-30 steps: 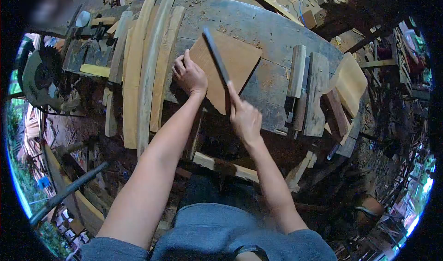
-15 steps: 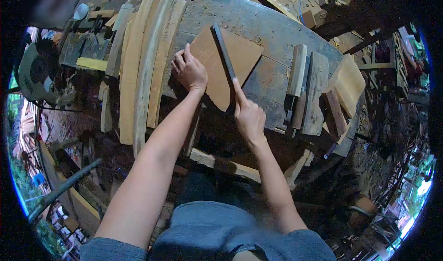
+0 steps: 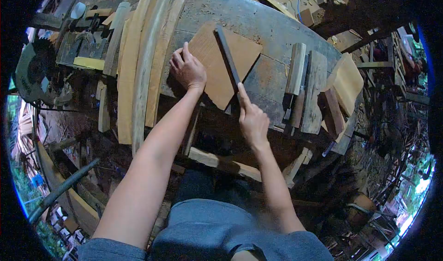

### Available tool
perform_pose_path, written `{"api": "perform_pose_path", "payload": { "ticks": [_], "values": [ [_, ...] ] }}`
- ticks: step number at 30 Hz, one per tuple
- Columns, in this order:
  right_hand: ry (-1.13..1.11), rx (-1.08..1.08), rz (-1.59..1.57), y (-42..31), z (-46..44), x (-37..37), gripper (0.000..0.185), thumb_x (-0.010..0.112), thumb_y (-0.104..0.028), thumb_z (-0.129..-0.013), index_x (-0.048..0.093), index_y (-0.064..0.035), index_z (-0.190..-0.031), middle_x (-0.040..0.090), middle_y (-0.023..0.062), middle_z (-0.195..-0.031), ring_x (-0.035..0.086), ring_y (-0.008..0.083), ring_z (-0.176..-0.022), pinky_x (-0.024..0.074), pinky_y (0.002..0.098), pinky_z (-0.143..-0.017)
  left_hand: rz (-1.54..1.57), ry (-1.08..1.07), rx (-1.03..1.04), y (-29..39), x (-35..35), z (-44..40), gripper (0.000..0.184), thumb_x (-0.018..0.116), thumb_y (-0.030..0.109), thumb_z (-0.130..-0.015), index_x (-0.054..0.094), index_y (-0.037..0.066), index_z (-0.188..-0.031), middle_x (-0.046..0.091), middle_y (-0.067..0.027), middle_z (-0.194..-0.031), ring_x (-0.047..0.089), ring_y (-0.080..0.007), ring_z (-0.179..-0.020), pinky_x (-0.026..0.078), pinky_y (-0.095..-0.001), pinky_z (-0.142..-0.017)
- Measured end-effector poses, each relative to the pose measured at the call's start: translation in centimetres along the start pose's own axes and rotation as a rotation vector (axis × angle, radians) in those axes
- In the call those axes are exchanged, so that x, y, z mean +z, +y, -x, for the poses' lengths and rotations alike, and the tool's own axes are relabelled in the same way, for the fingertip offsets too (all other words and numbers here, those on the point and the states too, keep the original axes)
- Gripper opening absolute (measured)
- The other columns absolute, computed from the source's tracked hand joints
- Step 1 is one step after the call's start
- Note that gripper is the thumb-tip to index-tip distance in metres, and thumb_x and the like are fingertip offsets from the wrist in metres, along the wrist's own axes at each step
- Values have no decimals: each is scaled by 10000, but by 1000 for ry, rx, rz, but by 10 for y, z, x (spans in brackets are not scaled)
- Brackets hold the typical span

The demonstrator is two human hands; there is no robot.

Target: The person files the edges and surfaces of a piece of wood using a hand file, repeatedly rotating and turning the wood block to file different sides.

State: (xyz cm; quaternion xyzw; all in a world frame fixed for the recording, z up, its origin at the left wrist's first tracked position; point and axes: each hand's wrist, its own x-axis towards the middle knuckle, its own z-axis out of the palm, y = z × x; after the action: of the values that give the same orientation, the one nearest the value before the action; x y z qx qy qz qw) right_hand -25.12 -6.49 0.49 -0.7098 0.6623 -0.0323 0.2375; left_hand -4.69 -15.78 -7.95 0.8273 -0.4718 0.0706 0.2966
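Observation:
A flat reddish-brown wooden board [image 3: 244, 53] lies on the worn workbench, its lower end jagged and overhanging the near edge. My left hand [image 3: 188, 69] is at the board's left side, fingers curled against that edge and partly hidden. My right hand [image 3: 254, 122] is closed round the near end of a long, narrow dark bar [image 3: 227, 55], which looks like a file. The index finger stretches along the bar. It lies slantwise across the board, its far end near the top corner.
Long wooden strips [image 3: 145, 62] stretch along the left of the workbench [image 3: 272, 23]. On the right lie several wood blocks [image 3: 315, 90] and a curved pale piece [image 3: 346, 83]. A toothed circular blade [image 3: 37, 72] is at far left. Shavings and dust litter the bench top.
My right hand has drawn the dark bar slightly back toward me and to the right along the board. My left hand keeps its place at the board's edge.

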Motion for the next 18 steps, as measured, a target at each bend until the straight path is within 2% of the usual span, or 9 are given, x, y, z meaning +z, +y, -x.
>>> {"api": "perform_pose_path", "payload": {
  "ticks": [1, 3, 5, 7, 9, 12, 14, 18],
  "values": [
    [1, 3, -2, 3, -8, -2, 560, 514, -274, -963, 350, -436, -1474, 670, 214, -739, 676, 413, -667, 532, 554, -583, 1, 9, 1, 0, 1, 0, 402, 545, 147, -896, 578, 148, -1296, 530, -67, -1181, 494, -312, -1097, 403, -469, -933],
    [85, 29, -73, 8, -45, -10, 512, 498, -277, -989, 372, -451, -1454, 650, 278, -793, 656, 467, -768, 509, 561, -654, 9, 14, 11, 1, 3, 2, 401, 546, 148, -896, 578, 149, -1296, 531, -68, -1179, 495, -312, -1094, 403, -473, -929],
    [109, 70, -86, 4, -75, -16, 501, 494, -285, -991, 381, -455, -1448, 650, 282, -800, 656, 467, -779, 506, 563, -663, -4, 16, 14, -1, 4, 0, 398, 547, 152, -897, 576, 147, -1294, 529, -69, -1178, 494, -312, -1088, 404, -469, -919],
    [264, 45, -94, 4, -89, -10, 541, 506, -280, -965, 364, -423, -1466, 664, 217, -724, 673, 427, -688, 526, 566, -600, 3, 20, 19, -4, 6, 1, 396, 545, 154, -899, 574, 145, -1293, 527, -69, -1180, 493, -313, -1086, 404, -466, -918],
    [265, 60, -111, 3, -63, -1, 543, 506, -280, -966, 363, -413, -1473, 661, 207, -705, 670, 422, -670, 525, 562, -598, 15, 29, 18, 0, 7, -1, 394, 543, 157, -900, 573, 144, -1293, 525, -70, -1182, 491, -315, -1084, 404, -463, -916],
    [115, 32, -87, 3, -14, 7, 527, 495, -284, -970, 379, -404, -1471, 656, 198, -688, 665, 413, -640, 527, 551, -596, 10, -19, -30, 4, -5, 0, 398, 545, 147, -896, 569, 138, -1293, 523, -73, -1181, 488, -322, -1080, 405, -457, -919],
    [113, -15, 21, 8, -1, 4, 527, 497, -274, -969, 388, -409, -1466, 654, 191, -677, 657, 403, -604, 527, 535, -567, -10, 9, 17, 6, -7, 0, 407, 541, 141, -895, 563, 136, -1301, 523, -75, -1178, 487, -325, -1080, 403, -462, -921],
    [259, 12, 67, 12, -68, -8, 534, 507, -263, -964, 391, -405, -1466, 645, 188, -660, 648, 402, -576, 521, 522, -534, 134, 15, 9, -8, 10, 0, 416, 540, 134, -892, 558, 136, -1307, 522, -75, -1181, 488, -324, -1081, 400, -462, -926]
  ]
}}
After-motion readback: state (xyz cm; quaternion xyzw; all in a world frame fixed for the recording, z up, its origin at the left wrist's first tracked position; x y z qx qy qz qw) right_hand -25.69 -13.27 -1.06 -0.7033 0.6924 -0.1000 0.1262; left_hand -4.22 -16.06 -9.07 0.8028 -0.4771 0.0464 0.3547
